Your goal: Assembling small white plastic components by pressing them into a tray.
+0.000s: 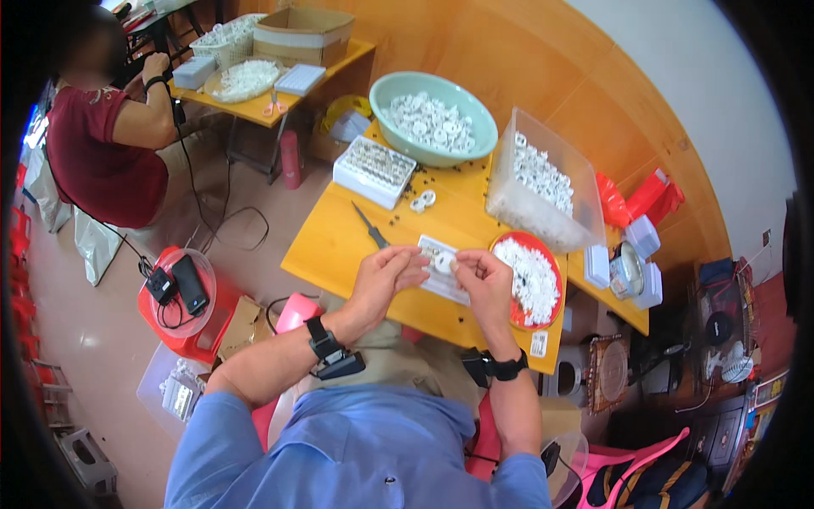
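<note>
We hold one small white round plastic part between both hands, just above a flat white rectangular tray lying on the yellow wooden desk. The left hand has its grip closed, fingertips pinched on the part's left edge; the right hand has its grip likewise closed on the right edge. Each wrist carries one black band.

Just right of the tray sits one red round plate heaped with white parts, too many to count. Left of the tray lies one dark-handled pointed tool. Farther back we see two loose white rings, one white rectangular box of small dark pieces, one clear plastic bin and one pale green round bowl, both loaded with white parts.

We judge the work to be mid-run: the supply containers remain well filled, so much is left. How many parts are finished we cannot tell.

At far left, one other person in a red shirt sits at a second desk
</note>
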### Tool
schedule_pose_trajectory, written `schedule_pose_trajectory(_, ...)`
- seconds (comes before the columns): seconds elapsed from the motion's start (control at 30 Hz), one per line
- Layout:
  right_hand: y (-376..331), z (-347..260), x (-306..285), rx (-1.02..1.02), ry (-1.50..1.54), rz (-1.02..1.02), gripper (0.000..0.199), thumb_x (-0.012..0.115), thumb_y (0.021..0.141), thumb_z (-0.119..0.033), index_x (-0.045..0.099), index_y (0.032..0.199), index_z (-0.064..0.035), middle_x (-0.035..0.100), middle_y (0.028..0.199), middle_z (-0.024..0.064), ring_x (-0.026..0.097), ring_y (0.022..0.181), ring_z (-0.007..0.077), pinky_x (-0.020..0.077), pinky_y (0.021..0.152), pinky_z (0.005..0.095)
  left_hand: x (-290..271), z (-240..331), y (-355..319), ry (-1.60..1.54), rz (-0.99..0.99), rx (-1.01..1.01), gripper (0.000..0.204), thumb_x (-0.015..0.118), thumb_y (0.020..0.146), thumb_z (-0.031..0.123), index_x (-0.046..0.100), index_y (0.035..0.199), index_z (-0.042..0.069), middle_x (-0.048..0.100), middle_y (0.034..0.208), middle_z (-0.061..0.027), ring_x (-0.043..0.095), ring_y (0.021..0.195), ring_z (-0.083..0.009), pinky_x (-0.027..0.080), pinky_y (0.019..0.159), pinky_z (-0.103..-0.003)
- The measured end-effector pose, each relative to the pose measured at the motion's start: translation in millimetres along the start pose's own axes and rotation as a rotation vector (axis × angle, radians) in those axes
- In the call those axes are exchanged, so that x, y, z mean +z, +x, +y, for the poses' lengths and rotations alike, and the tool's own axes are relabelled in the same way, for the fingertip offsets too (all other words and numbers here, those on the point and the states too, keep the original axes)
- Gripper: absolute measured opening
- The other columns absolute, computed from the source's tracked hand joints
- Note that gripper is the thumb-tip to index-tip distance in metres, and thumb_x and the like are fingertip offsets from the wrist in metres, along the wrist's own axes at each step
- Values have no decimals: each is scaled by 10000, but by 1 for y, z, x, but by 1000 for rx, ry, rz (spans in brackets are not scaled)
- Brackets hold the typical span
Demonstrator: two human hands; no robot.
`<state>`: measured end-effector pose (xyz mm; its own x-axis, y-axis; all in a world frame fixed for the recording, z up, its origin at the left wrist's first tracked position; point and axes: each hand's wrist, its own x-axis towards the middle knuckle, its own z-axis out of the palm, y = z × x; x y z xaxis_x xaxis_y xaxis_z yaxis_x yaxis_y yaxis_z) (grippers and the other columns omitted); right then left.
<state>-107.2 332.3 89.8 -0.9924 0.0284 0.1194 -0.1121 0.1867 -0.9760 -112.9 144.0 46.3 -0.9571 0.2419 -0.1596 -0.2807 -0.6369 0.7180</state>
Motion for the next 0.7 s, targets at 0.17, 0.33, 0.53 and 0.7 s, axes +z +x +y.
schedule_pose_trajectory(0.17,21,-45,-18,135,-611,-533,178,698,768,-97,706,909,11,695,738,110,647,657,169,509,639,304,-5,-1,-4,5,31,56,257,506,1025,181,562,1176,-20,674,1036,-150,686,864,-201,552,781,-290)
schedule_pose_trajectory(0.33,88,-69,-22,-186,-377,-61,165,632,832,-65,705,961,8,698,748,81,631,628,133,493,582,273,-6,0,-1,-14,48,43,228,512,1015,159,560,1165,-7,674,1019,-147,682,811,-197,548,751,-286)
schedule_pose_trajectory(0.53,139,-61,-9,-176,-473,-84,185,641,828,-85,720,980,-15,709,791,100,658,634,143,500,580,273,-11,1,8,-28,70,126,123,507,1001,116,553,1065,23,672,1020,-143,682,797,-200,544,728,-292)
schedule_pose_trajectory(0.7,143,-8,29,-64,-748,-213,214,669,784,-152,734,962,-53,709,808,159,695,746,278,527,681,371,-4,11,0,-46,96,75,140,512,1007,176,537,1038,42,670,1019,-143,683,799,-196,544,702,-289)
